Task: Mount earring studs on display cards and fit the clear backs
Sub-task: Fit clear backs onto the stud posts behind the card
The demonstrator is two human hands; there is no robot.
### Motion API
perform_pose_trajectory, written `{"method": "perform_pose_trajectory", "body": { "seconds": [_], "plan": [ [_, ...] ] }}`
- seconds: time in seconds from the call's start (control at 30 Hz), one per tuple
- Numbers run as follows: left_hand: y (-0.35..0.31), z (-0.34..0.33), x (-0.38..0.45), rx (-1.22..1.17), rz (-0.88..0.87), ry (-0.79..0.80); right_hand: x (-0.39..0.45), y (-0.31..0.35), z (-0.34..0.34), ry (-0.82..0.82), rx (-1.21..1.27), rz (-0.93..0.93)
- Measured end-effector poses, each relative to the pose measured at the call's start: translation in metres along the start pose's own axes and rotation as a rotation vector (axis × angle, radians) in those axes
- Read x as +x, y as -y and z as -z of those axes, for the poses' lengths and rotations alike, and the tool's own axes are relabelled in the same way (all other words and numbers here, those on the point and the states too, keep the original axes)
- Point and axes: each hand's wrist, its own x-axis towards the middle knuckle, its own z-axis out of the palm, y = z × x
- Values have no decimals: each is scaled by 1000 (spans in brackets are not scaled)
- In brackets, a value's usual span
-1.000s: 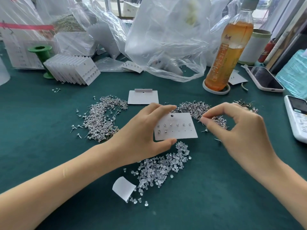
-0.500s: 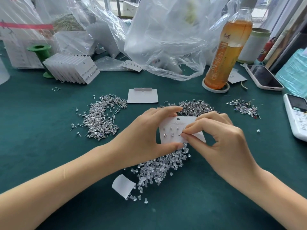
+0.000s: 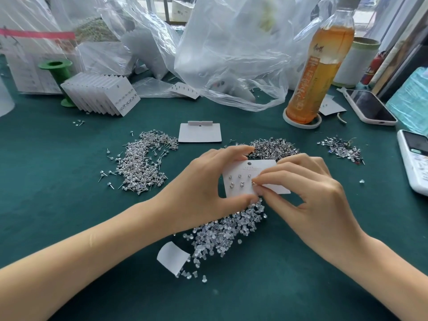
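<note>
1. Card [image 3: 245,172]: your left hand [image 3: 203,188] grips it by its left part, fingers curled over the top edge and thumb under the bottom edge, holding it above the table [image 3: 69,205].
2. Studs [image 3: 239,179]: five sit in the card's left part, in two rows.
3. Your right hand [image 3: 308,193] pinches one stud [image 3: 254,183] between thumb and forefinger, against the card face just right of the mounted ones.
4. Clear backs [image 3: 227,230] lie heaped on the table directly below the card.
5. Loose stud piles: one [image 3: 141,165] left of your hands, one [image 3: 275,147] behind the card, a smaller one [image 3: 342,149] to the far right.
6. A blank card [image 3: 199,133] lies flat behind the piles. Filled cards [image 3: 102,95] stand stacked at the rear left.
7. A bottle [image 3: 317,72] stands at the rear right.
</note>
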Motion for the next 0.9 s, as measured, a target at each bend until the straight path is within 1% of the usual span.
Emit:
{"method": "perform_pose_trajectory", "body": {
  "seconds": [0.3, 0.37, 0.43, 0.53, 0.63, 0.77, 0.9],
  "plan": [
    [1, 0, 0, -25, 19, -7, 6, -4, 11, -49, 148, -182],
    [2, 0, 0, -37, 24, 2, 6, -8, 13, -79, 137, -224],
    [5, 0, 0, -73, 45, 16, 5, -16, 15, -85, 59, -275],
    [9, 0, 1, -88, 90, 22, 3, -33, 17, 3, -145, -356],
    [12, 0, 1, -67, 111, 9, 2, -42, 19, 107, -209, -419],
    [14, 0, 2, -33, 138, -22, 1, -43, 20, 168, -241, -378],
    [14, 1, 1, -15, 136, -13, 1, -42, 19, 229, -288, -310]
  ]
}}
